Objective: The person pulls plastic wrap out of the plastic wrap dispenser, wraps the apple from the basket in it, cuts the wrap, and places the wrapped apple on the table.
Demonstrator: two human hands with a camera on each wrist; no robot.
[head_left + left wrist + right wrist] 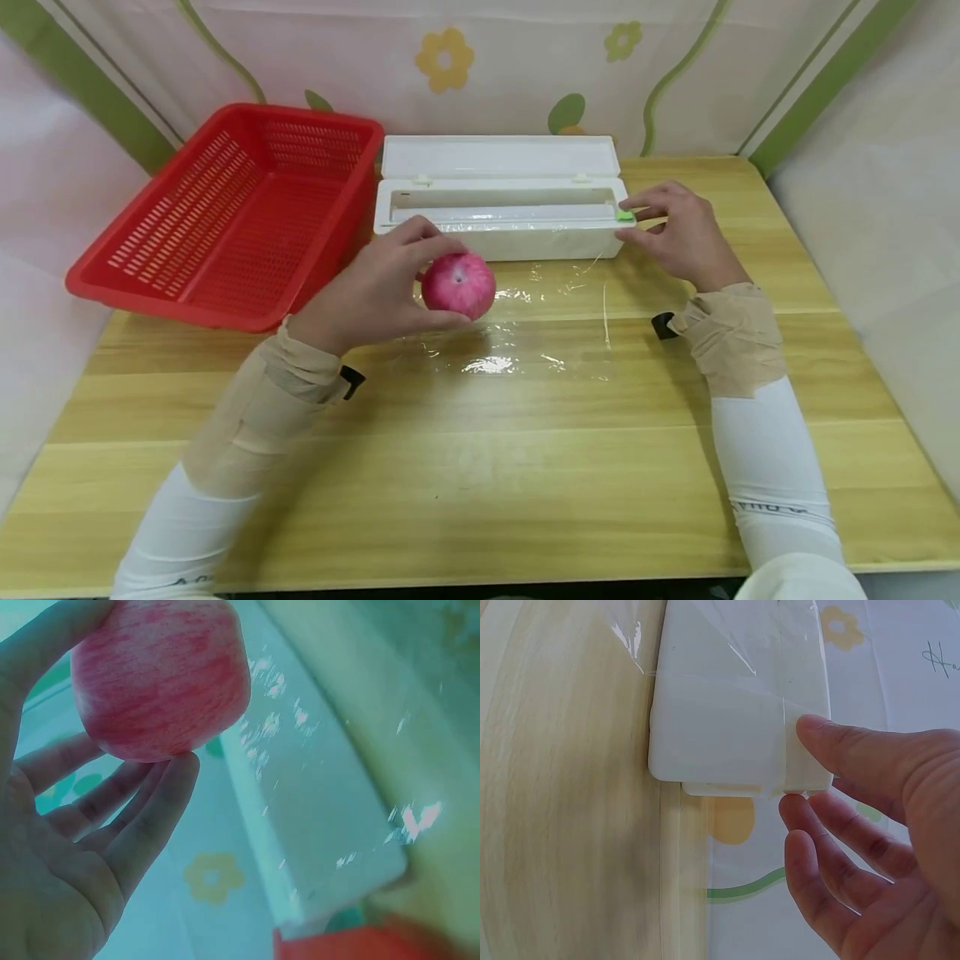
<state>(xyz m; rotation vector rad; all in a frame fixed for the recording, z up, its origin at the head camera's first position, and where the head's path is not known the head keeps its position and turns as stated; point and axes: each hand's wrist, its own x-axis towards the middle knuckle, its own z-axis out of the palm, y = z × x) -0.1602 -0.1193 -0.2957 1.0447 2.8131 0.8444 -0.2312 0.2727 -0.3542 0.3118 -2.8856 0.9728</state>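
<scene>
Reaching forward, the left hand (367,292) grasped a round apple (459,285), pink-red with paler streaks, between thumb and fingers above the clear film (491,365) over the surface (480,475), near the open white box (547,245), whose right end the right hand (686,237) pinched.

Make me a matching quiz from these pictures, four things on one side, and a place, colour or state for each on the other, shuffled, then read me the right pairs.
Things:
1. Apple
2. Basket
3. White box
4. Plastic film

Descriptions:
A. See-through, with bright glints
B. Lid open
C. Held in the left hand
D. Red, with slotted sides

Right pairs: 1-C, 2-D, 3-B, 4-A.
</scene>
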